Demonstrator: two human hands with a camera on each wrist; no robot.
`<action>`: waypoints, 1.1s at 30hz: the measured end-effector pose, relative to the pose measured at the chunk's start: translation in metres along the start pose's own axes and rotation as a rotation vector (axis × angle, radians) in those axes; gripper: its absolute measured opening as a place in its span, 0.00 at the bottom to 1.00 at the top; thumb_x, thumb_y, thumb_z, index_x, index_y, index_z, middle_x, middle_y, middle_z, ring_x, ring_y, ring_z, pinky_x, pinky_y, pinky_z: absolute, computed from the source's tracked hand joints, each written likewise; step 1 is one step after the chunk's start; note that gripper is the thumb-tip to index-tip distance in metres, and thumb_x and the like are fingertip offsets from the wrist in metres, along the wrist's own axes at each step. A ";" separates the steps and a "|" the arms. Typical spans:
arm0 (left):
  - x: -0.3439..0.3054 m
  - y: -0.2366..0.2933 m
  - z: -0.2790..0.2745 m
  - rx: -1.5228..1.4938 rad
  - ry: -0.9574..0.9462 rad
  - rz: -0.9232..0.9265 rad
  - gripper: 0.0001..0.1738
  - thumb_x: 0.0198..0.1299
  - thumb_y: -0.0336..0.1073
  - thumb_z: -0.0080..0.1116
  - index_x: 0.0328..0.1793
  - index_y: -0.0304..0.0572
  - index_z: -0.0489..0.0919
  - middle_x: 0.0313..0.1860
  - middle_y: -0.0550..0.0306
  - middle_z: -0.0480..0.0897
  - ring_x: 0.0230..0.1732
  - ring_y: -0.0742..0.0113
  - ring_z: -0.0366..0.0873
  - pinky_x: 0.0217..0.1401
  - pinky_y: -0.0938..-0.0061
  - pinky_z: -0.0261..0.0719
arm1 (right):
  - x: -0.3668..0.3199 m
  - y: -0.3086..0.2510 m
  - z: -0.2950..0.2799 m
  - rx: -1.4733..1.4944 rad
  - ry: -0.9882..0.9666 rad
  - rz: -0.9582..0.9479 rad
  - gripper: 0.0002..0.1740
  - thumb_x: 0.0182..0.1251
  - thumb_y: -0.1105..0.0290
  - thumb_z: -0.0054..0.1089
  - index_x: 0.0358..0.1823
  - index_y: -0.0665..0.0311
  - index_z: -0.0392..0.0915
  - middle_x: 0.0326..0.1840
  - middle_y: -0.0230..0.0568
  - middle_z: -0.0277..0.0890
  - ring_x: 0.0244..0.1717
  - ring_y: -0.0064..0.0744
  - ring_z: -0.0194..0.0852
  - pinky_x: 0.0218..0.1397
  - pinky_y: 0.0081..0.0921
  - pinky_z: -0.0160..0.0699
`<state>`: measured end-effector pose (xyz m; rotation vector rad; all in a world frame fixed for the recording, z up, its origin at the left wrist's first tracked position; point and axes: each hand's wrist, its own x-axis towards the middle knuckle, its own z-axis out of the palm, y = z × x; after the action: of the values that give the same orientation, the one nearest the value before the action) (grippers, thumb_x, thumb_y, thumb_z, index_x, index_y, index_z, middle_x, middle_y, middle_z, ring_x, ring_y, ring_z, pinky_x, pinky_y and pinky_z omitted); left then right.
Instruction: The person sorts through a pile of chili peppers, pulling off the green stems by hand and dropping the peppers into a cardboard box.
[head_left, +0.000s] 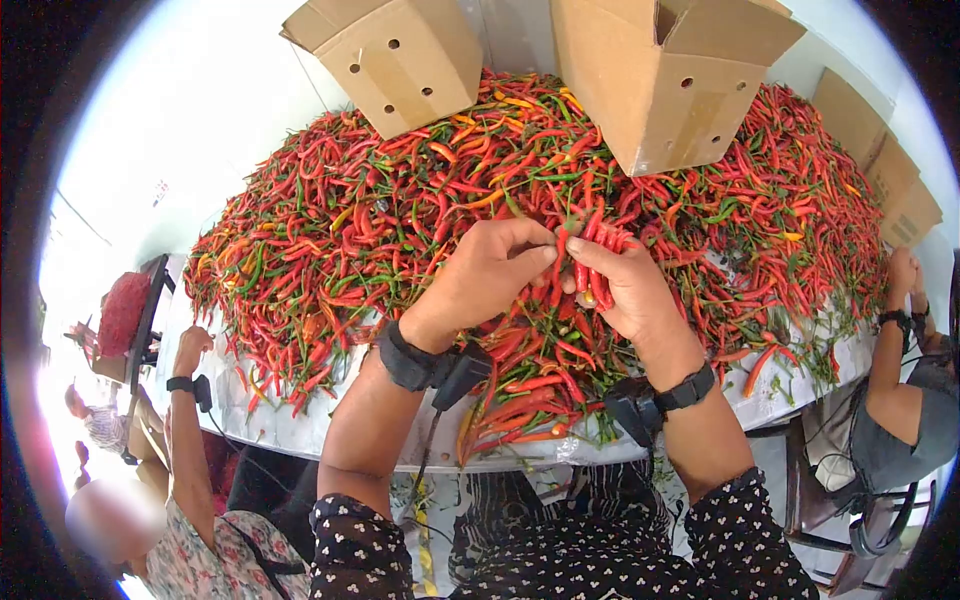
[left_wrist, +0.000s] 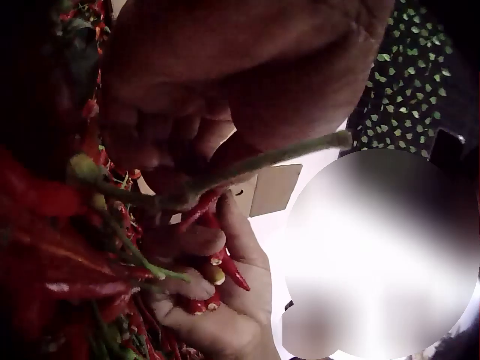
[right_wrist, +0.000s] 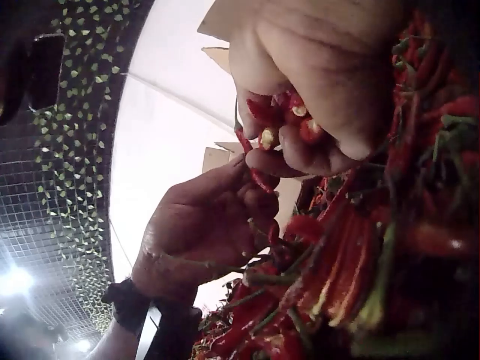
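My right hand (head_left: 632,285) grips a small bunch of red chili peppers (right_wrist: 309,132) in its curled fingers. Their pale, stemless ends show in both wrist views. Close against it in the head view, my left hand (head_left: 470,275) has thumb and forefinger pinched together. Between the fingertips of both hands runs one red chili pepper (right_wrist: 250,154) with a thin green stem. Under and around the hands spreads a large heap of red, orange and green chilies (head_left: 380,200). A thick green stalk (left_wrist: 262,159) crosses in front of the left fingers in the left wrist view.
Two cardboard boxes (head_left: 405,75) (head_left: 665,95) stand on the heap at the back. The white table edge (head_left: 500,462) runs before me. Loose stems (head_left: 785,385) lie at the right. Other people's hands reach in at the left (head_left: 193,345) and right (head_left: 902,275).
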<state>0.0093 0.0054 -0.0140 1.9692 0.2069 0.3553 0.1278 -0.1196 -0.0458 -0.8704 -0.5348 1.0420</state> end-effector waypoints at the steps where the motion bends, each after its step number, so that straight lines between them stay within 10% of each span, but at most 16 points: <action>1: 0.000 0.001 0.000 0.000 0.001 -0.001 0.07 0.59 0.30 0.50 0.38 0.33 0.76 0.27 0.66 0.76 0.28 0.81 0.71 0.34 0.82 0.72 | -0.002 -0.001 0.003 0.004 0.005 0.003 0.11 0.58 0.69 0.59 0.42 0.61 0.75 0.28 0.31 0.76 0.20 0.21 0.73 0.16 0.14 0.66; 12: 0.001 0.004 0.004 0.093 0.230 0.133 0.07 0.55 0.31 0.57 0.35 0.32 0.75 0.26 0.60 0.77 0.27 0.79 0.72 0.31 0.80 0.73 | 0.001 0.003 0.000 -0.196 0.058 -0.080 0.09 0.55 0.70 0.61 0.37 0.64 0.76 0.26 0.30 0.75 0.20 0.17 0.70 0.21 0.14 0.68; 33: -0.002 0.001 -0.003 -0.072 0.037 -0.037 0.09 0.62 0.35 0.48 0.34 0.38 0.73 0.20 0.70 0.67 0.22 0.83 0.62 0.24 0.85 0.60 | -0.004 -0.004 0.004 -0.383 0.016 -0.077 0.12 0.50 0.75 0.63 0.37 0.68 0.76 0.21 0.28 0.73 0.17 0.15 0.67 0.20 0.16 0.64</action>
<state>0.0063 0.0065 -0.0122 1.8867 0.2501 0.3702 0.1253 -0.1232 -0.0399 -1.1838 -0.7638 0.8742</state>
